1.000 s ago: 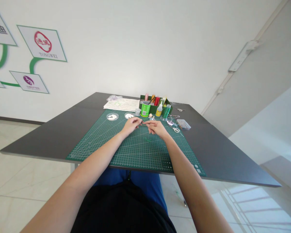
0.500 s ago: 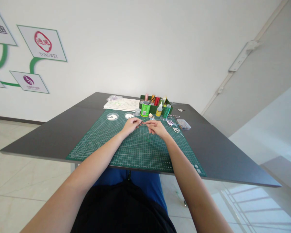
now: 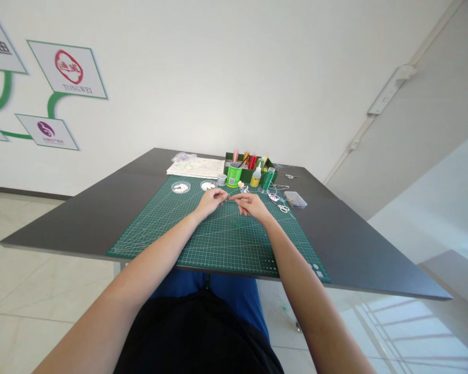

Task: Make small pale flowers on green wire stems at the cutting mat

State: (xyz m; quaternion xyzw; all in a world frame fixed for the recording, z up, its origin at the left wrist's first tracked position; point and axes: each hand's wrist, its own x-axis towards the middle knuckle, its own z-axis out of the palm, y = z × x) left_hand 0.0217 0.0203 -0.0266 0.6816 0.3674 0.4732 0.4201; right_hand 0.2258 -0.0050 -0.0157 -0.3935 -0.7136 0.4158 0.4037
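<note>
My left hand [image 3: 211, 202] is closed in a pinch over the far half of the green cutting mat [image 3: 156, 221]. Close beside it, almost fingertip to fingertip, my right hand [image 3: 252, 205] pinches as well. Between them runs a thin green thread [image 3: 235, 191], very fine at this distance, and both sets of fingertips seem to grip it. Its exact ends are hidden by the fingers. A loose green strand [image 3: 237, 224] lies on the mat just below the hands. A small pale flower-like piece [image 3: 241, 184] sits right behind the fingertips.
Two shallow dishes [image 3: 181, 187] with small dark and white bits stand left. Behind are a green can [image 3: 234, 175], glue bottle [image 3: 256, 176], green thread spool [image 3: 269, 178] and a box [image 3: 273, 175] of spools. White-handled scissors [image 3: 283, 208] and a clear case [image 3: 295, 199] lie right.
Both hands stay nearly in place, with only a slight shift of the fingertips. The green strand between them now curves up a little behind the right fingers.
</note>
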